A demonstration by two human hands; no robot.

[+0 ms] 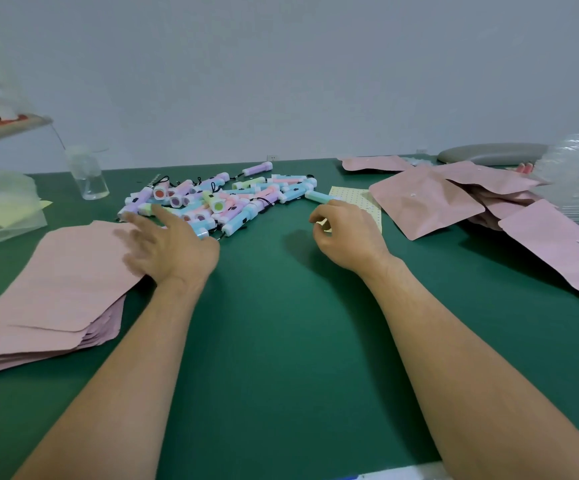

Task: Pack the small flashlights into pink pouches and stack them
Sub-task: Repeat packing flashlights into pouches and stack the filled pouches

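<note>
At mid-bench, a heap of small pastel plastic flashlights (218,199) lay loose on the green bench (281,341), unpacked, many to go. Just left of it sat a neat stack of flat, empty pink pouches (56,289). To the right was a loose pile of creased pink pouches (426,199), some bulging, so judged filled; strewn, not squarely stacked. Left hand (170,247) spread wide, blurred, over the stack's right edge, gripping nothing. Right hand (346,233) curled narrow beside a pale blue flashlight (316,196) at the heap's right end, near a yellow dotted sheet (353,195); could not tell whether it held the flashlight. Judged: some packed, most not; stacking outstanding.
</note>
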